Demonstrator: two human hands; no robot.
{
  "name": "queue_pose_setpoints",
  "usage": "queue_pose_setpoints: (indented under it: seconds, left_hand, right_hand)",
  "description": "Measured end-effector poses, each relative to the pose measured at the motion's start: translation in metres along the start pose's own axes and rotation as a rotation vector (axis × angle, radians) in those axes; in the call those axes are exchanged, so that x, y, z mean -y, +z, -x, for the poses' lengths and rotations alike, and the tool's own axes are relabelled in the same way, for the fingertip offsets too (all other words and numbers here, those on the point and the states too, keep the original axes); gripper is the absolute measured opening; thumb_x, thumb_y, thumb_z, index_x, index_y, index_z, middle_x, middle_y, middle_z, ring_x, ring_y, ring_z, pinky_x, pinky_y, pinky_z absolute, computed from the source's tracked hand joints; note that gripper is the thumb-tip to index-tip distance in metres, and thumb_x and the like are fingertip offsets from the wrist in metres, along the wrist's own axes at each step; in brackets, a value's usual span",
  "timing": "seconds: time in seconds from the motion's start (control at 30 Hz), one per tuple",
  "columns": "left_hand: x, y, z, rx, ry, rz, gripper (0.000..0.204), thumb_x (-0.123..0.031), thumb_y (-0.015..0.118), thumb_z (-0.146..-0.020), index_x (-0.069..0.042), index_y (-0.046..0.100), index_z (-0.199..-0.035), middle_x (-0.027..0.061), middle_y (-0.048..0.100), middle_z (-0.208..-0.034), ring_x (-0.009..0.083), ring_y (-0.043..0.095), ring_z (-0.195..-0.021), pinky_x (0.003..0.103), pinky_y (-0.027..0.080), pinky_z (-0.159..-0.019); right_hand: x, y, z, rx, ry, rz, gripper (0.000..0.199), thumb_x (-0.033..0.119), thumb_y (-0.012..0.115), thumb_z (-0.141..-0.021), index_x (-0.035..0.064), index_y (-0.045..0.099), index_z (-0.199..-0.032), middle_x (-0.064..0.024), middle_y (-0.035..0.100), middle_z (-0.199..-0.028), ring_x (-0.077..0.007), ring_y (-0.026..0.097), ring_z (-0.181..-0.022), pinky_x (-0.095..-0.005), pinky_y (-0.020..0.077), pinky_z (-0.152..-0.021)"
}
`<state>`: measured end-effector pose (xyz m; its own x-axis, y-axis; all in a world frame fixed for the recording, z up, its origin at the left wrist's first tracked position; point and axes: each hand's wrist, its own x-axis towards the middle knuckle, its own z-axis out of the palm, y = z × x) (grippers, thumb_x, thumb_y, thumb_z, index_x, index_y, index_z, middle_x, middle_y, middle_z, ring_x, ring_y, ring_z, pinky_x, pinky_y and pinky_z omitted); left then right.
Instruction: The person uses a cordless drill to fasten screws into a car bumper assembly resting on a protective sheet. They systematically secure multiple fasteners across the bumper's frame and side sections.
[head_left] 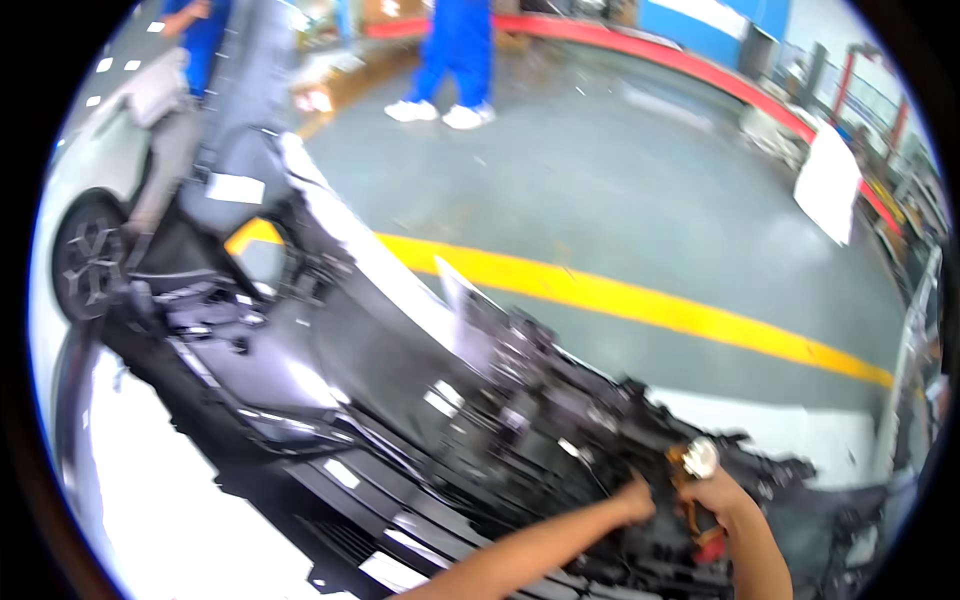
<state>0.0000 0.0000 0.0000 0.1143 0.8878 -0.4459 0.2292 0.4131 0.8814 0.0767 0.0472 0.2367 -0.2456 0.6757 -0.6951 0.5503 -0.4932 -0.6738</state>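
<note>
— Where's the tool?
— The right hand (722, 492) is closed around an orange-handled tool (697, 470) over the black car front (520, 400).
— And the left hand (634, 497)?
— Touching that front; probably curled, too blurred.

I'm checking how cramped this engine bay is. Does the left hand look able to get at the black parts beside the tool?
Probably yes. The left hand already rests on the black engine-bay parts, with nothing over it; the right hand holds the tool just beside.

The car front (420, 400) runs from upper left to lower right, the floor stripe (640, 300) behind it, a person's legs (450, 60) farther back, both hands (690, 500) at its lower right end
</note>
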Motion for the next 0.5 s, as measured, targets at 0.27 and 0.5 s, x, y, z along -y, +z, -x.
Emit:
queue_pose_setpoints:
  seconds: [0.27, 0.5]
  left_hand:
    - [-0.014, -0.066, 0.044, 0.100, -0.122, 0.309, 0.059, -0.015, 0.060, -0.091, 0.007, 0.039, -0.141, 0.0149, 0.066, -0.079, 0.0236, 0.061, -0.057, 0.035, 0.047, -0.045]
    - [-0.019, -0.108, 0.140, 0.093, -0.355, 1.102, 0.021, -0.023, 0.052, -0.104, -0.008, 0.064, -0.096, 0.0102, 0.062, -0.088, 0.0214, 0.055, -0.074, 0.036, 0.047, -0.064]
  right_hand:
    - [-0.006, -0.010, -0.016, 0.112, 0.001, -0.046, 0.038, -0.015, 0.062, -0.068, -0.0088, 0.061, -0.106, -0.0245, 0.069, -0.078, -0.0381, 0.071, -0.064, -0.0485, 0.0604, -0.058]
    - [-0.045, 0.025, 0.052, -0.010, -0.391, 0.052, 0.055, -0.002, 0.064, -0.070, 0.0038, 0.057, -0.124, -0.0045, 0.060, -0.106, -0.0235, 0.062, -0.099, -0.0363, 0.0515, -0.088]
